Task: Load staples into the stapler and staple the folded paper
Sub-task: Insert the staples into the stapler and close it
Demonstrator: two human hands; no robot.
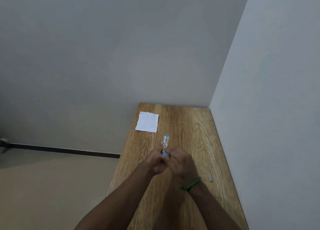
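Note:
A small blue and silver stapler (165, 140) is held above the middle of the wooden table, its front end pointing away from me. My left hand (155, 162) and my right hand (181, 162) are both closed around its rear end, pressed close together. The fingers hide the back of the stapler, so whether it is hinged apart cannot be told. A folded white paper (147, 121) lies flat at the far left of the table. A short silver strip of staples (210, 178) lies on the table to the right of my right wrist.
The wooden table (190, 129) stands in a corner, with a grey wall behind it and another along its right edge. Its left edge drops to a beige floor. A green band (191, 184) is on my right wrist.

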